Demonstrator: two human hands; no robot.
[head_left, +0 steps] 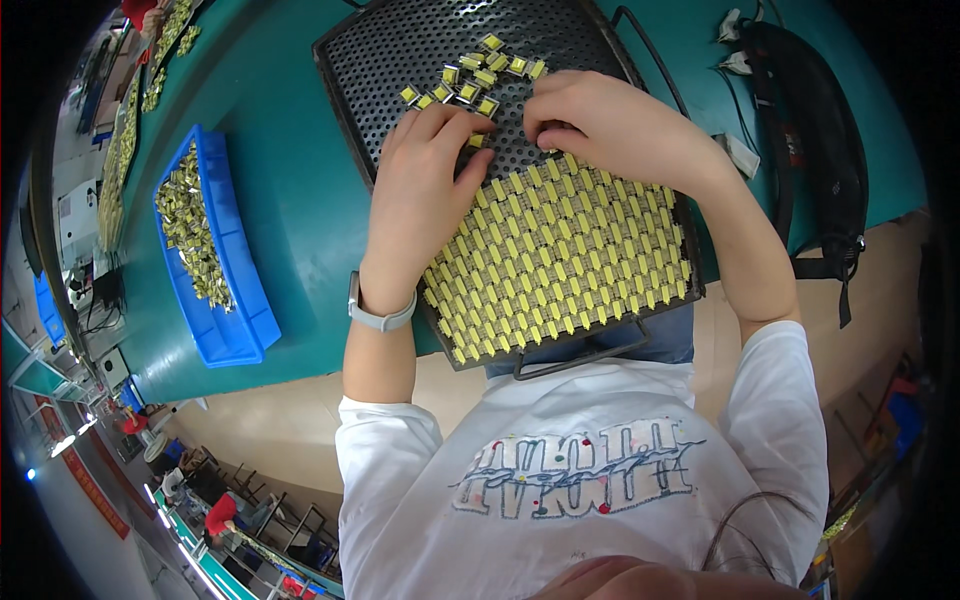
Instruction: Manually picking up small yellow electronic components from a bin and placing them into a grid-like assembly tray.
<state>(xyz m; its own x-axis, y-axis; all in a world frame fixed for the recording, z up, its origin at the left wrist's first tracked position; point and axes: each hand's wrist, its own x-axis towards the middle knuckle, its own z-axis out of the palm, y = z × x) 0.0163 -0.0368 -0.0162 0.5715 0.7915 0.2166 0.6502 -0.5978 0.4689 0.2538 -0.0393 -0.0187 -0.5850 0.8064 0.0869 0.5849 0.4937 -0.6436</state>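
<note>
A black perforated metal tray (375, 50) lies before me, its near part filled with tight, slanted rows of small yellow-taped transformers (560, 255). Farther up the tray, several loose transformers (467, 92) lie scattered at mixed angles. My left hand (425, 175), with a grey-banded watch on its wrist, is over the tray's left side; its thumb and index finger close round a single yellow-taped transformer (476, 141). Just above the far edge of the rows, my right hand (600, 125) has its fingers curled in and pressed together. Whatever its fingertips grip is mostly hidden.
On the green tabletop (300, 250), a blue bin (235, 265) heaped with similar parts stands to the left. A black bag (835, 150), cables and a white plug (740, 155) lie at the right. The tray has wire handles (585, 357). Other workstations show far left.
</note>
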